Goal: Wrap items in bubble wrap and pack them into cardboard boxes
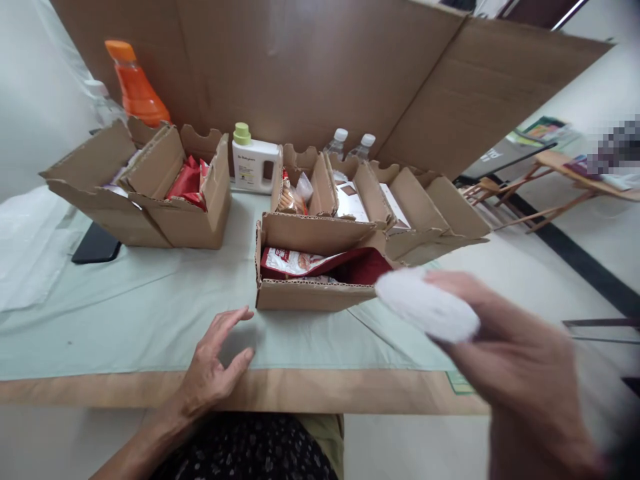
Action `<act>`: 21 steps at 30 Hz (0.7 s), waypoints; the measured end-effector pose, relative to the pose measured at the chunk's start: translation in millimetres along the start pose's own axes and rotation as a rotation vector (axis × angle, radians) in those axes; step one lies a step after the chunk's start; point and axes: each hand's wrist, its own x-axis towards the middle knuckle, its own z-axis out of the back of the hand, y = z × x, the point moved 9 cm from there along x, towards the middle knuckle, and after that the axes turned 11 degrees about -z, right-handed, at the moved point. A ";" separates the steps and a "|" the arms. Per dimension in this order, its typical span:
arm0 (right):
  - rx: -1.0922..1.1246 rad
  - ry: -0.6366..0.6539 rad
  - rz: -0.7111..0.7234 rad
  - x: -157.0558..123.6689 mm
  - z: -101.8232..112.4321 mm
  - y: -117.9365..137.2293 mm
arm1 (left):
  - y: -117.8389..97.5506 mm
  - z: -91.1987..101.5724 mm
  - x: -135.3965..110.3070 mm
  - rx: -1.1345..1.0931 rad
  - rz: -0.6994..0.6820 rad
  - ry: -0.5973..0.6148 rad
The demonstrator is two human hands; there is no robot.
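At four o'clock, right hand [515, 353], fingers clamped on pad [427, 307]; at seven, left hand [214, 363], fingers apart near box [303, 297]; seemingly a holding step, next needing gentle grip.

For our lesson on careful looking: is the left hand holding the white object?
No, the right hand grips the white object, while the left hand is open with nothing in its grasp.

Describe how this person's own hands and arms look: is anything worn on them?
The bare left hand has no glove, and no sleeve or bracelet shows on its forearm. The right hand is ungloved too, but too blurred for finer detail. Below shows a black fabric garment with small pale markings.
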 end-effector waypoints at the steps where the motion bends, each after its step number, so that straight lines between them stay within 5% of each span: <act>1: -0.145 -0.011 0.067 15.6 6.0 2.7 | 2.9 -2.8 0.4 0.039 -0.037 -0.007; 5: -0.571 0.298 0.282 63.8 -38.0 -4.8 | 10.4 -19.3 -5.3 0.121 -0.137 0.015; 8: -0.613 0.567 0.238 77.5 -78.3 -20.8 | 13.4 -22.7 -6.7 0.113 -0.129 0.030; 12: -0.614 0.794 0.165 70.9 -106.5 -25.1 | 12.8 -20.2 -2.0 0.084 -0.116 0.039; 21: -0.638 0.909 0.086 59.1 -156.1 -48.1 | 9.8 -19.1 1.8 0.108 -0.133 0.024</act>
